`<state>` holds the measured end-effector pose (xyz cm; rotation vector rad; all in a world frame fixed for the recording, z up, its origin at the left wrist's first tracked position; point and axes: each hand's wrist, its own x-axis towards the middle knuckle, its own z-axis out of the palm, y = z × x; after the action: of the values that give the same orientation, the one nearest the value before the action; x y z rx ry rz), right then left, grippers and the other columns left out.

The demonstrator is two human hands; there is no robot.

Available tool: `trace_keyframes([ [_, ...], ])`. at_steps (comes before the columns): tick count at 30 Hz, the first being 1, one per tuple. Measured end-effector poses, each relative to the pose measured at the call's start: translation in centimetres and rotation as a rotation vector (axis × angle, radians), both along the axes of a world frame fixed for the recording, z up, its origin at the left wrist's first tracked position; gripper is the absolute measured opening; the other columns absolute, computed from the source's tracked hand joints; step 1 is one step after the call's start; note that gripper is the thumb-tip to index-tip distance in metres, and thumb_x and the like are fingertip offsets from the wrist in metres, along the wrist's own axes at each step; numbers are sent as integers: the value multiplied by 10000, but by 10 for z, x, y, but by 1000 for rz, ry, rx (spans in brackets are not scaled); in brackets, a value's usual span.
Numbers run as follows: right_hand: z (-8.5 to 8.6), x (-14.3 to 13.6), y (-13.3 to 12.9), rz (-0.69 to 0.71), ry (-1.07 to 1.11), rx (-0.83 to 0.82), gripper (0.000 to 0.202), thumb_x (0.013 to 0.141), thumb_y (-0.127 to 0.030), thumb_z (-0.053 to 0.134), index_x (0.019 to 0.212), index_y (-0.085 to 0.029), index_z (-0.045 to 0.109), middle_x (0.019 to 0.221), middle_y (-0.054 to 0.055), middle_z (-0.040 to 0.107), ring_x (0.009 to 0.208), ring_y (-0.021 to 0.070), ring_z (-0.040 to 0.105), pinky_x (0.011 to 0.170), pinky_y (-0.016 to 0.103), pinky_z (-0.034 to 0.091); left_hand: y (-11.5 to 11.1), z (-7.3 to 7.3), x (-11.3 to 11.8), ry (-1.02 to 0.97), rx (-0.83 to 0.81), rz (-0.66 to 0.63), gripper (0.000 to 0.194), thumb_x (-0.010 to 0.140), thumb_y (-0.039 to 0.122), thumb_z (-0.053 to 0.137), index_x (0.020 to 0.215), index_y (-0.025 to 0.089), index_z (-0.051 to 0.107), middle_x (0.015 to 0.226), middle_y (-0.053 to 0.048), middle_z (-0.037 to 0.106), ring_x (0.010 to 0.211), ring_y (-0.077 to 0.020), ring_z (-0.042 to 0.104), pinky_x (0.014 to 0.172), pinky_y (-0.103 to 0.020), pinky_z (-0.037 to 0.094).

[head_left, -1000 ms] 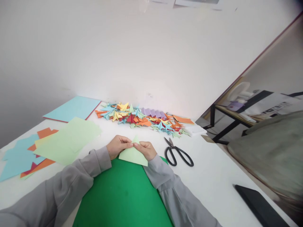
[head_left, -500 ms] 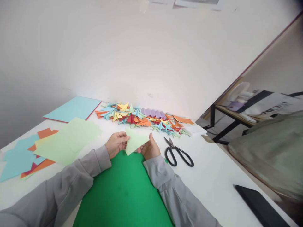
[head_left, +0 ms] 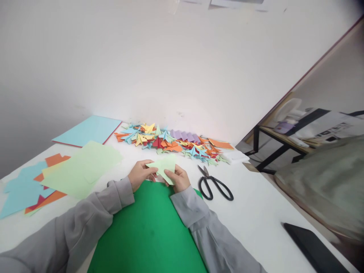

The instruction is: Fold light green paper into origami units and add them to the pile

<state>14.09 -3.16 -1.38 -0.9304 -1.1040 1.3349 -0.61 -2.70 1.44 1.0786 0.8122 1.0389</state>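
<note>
A folded light green paper (head_left: 165, 167) is pinched between my left hand (head_left: 139, 175) and my right hand (head_left: 179, 179), just above the far edge of a large dark green sheet (head_left: 148, 231). Thumbs and fingers of both hands grip its lower edges. Both arms wear grey sleeves. Black scissors (head_left: 214, 184) lie on the white table (head_left: 256, 212) just right of my right hand.
A heap of several folded coloured paper pieces (head_left: 173, 143) lies along the wall. Light green sheets (head_left: 82, 167), blue and orange sheets (head_left: 25, 187) and a light blue sheet (head_left: 88, 130) lie at the left. A black flat object (head_left: 313, 248) sits at the near right.
The light green paper was turned and flipped between my hands: lying with its wide edge toward me, then raised as a triangle, now held flatter and smaller between the fingers.
</note>
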Motion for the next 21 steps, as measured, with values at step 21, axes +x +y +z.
trace_keyframes([
  [21,6,-2,-5,-30,-3,8,200,528,-275,714,642,-132,632,445,-14,591,349,105,498,325,226,424,0,-1,-3,-18,-74,-56,340,575,179,655,885,43,634,448,-38,576,407,-125,527,410,-258,436],
])
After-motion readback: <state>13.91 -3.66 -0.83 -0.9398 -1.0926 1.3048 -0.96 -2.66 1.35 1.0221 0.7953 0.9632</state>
